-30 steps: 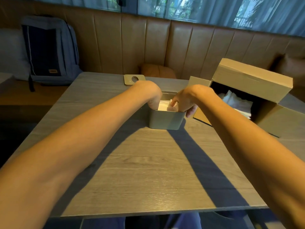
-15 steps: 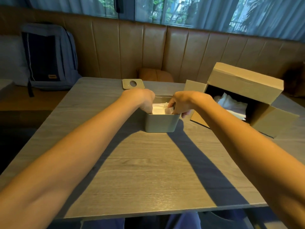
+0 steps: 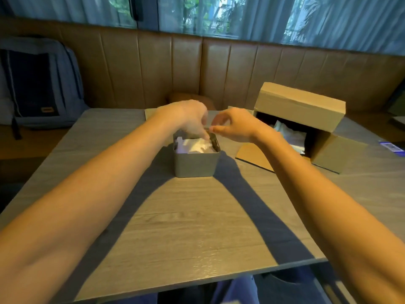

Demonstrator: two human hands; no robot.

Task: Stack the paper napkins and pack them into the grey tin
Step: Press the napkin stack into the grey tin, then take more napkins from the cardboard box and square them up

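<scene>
The grey tin stands at the middle of the table, and a stack of white paper napkins fills it almost to the rim. My left hand hovers over the tin's far edge, blurred, with its fingers hanging down toward the napkins and holding nothing that I can see. Just above the tin's right rim is my right hand, its fingers loosely curled and empty. The two hands nearly meet over the tin.
An open cardboard box lies on its side at the right, with more white napkins inside. The tin's flat lid peeks out behind my left wrist. A backpack leans on the bench at the left. A blue item lies at the far right.
Both hands have lifted out of the tin, where they pressed on the napkins, and now hang above its rim. The napkins stay inside.
</scene>
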